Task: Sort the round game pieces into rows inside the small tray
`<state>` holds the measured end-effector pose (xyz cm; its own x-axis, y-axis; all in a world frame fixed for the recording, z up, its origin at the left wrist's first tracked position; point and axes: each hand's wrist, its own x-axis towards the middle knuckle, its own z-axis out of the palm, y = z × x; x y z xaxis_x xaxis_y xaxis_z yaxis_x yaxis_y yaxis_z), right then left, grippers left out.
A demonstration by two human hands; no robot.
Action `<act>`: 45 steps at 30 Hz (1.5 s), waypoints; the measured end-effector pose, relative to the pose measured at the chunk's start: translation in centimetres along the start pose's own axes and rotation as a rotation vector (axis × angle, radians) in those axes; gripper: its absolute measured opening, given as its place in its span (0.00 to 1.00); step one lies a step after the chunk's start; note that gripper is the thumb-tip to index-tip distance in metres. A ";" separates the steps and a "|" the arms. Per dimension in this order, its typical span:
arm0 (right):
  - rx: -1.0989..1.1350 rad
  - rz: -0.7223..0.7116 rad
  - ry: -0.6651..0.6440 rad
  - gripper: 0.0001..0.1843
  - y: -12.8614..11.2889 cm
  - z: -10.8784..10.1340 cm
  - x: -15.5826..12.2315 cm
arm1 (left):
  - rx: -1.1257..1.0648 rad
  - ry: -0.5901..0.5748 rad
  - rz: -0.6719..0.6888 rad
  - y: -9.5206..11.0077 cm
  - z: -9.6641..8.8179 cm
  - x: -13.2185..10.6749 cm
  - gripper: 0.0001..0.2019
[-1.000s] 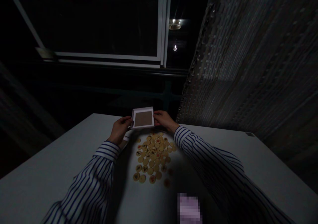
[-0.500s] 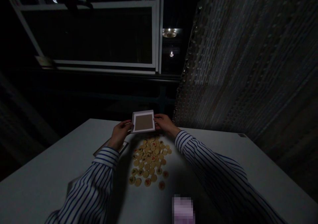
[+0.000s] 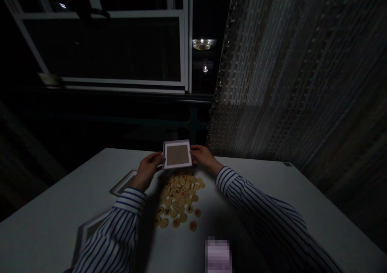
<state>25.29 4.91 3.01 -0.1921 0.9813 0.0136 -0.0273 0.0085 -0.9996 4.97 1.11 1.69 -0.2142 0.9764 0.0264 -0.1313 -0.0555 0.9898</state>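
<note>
Between my two hands is a small shallow square box [image 3: 177, 155], tilted so that its brown inner floor and pale border face me. My left hand [image 3: 146, 170] grips its left side, and my right hand [image 3: 206, 158] pinches the right side. Below the box, a loose heap of round wooden Chinese chess pieces [image 3: 178, 198] lies on the white table [image 3: 242, 192]. Several show red or dark characters; others show plain faces. The far end of the heap is partly hidden behind the box.
Left of my left wrist lies a flat tray-like frame [image 3: 123, 182]. A larger shallow box part [image 3: 86, 229] is partly covered by my left sleeve. A pixelated pale object [image 3: 218, 257] is at the near edge. Beyond the table are a window [image 3: 102, 49] and a bead curtain [image 3: 256, 83].
The view has shifted slightly. My hands and the box have moved a little right relative to the pieces, and more of the frame and box part at left shows. Both hands keep their grip.
</note>
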 end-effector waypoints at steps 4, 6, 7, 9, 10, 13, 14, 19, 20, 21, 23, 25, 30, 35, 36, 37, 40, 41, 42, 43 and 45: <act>0.003 -0.018 -0.005 0.14 0.3 -0.6 -0.4 | 0.014 -0.012 -0.010 -0.2 0.4 -0.5 0.16; 0.001 -0.025 -0.006 0.14 0.4 -0.8 -0.6 | 0.006 -0.021 -0.008 -0.3 0.6 -0.6 0.15; 0.001 -0.028 -0.006 0.13 0.4 -0.8 -0.7 | 0.001 -0.024 -0.006 -0.4 0.6 -0.7 0.15; 0.003 -0.030 -0.004 0.13 0.5 -1.0 -0.9 | -0.002 -0.024 -0.003 -0.5 0.7 -0.8 0.15; 0.006 -0.031 -0.002 0.14 0.5 -1.1 -1.0 | -0.002 -0.024 -0.001 -0.5 0.8 -0.8 0.16; 0.015 -0.030 0.014 0.15 0.5 -1.4 -1.6 | -0.002 -0.032 0.008 -0.6 1.1 -1.2 0.16; 0.018 -0.028 0.020 0.15 0.5 -1.6 -1.8 | -0.002 -0.041 0.011 -0.7 1.2 -1.3 0.16; 0.019 -0.031 0.027 0.14 0.5 -2.5 -2.8 | -0.005 -0.095 -0.003 -0.9 2.0 -1.8 0.17; 0.020 -0.037 0.023 0.14 0.5 -2.7 -3.0 | -0.008 -0.102 -0.007 -0.9 2.2 -1.8 0.17; 0.022 -0.044 0.021 0.14 0.5 -2.9 -3.1 | -0.010 -0.106 -0.010 -0.8 2.4 -1.9 0.18; 0.029 -0.054 0.024 0.15 0.6 -3.2 -3.4 | -0.012 -0.102 -0.015 -0.8 2.8 -2.0 0.18; 0.036 -0.058 0.029 0.16 0.7 -3.6 -3.7 | -0.009 -0.095 -0.020 -0.7 3.2 -2.2 0.18; 0.044 -0.063 0.055 0.16 0.9 -4.4 -4.5 | -0.020 -0.104 -0.023 -1.0 3.9 -2.7 0.18; 0.075 -0.091 0.054 0.17 1.2 -5.2 -5.3 | -0.002 -0.134 -0.005 -1.5 4.5 -3.3 0.17; 0.079 -0.092 0.057 0.17 1.3 -5.3 -5.4 | 0.000 -0.142 0.002 -1.5 4.6 -3.4 0.17; 0.082 -0.093 0.063 0.17 1.4 -5.5 -5.6 | 0.001 -0.149 0.009 -1.6 4.7 -3.5 0.17; 0.081 -0.100 0.077 0.16 1.7 -6.1 -6.0 | -0.005 -0.179 0.023 -1.8 5.0 -3.7 0.18; 0.081 -0.104 0.078 0.16 1.8 -6.3 -6.1 | -0.009 -0.187 0.023 -1.9 5.1 -3.7 0.18; 0.082 -0.108 0.076 0.17 1.9 -6.4 -6.3 | -0.012 -0.192 0.019 -2.0 5.2 -3.7 0.19; 0.083 -0.111 0.076 0.17 1.9 -6.6 -6.4 | -0.011 -0.191 0.012 -2.0 5.3 -3.8 0.19; 0.077 -0.116 0.084 0.17 2.0 -7.0 -6.7 | -0.002 -0.187 0.006 -2.1 5.5 -3.9 0.20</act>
<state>33.36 -0.34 0.71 -0.1012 0.9872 0.1235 -0.1207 0.1110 -0.9865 11.42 -1.45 0.25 -0.0313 0.9978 0.0577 -0.1327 -0.0613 0.9893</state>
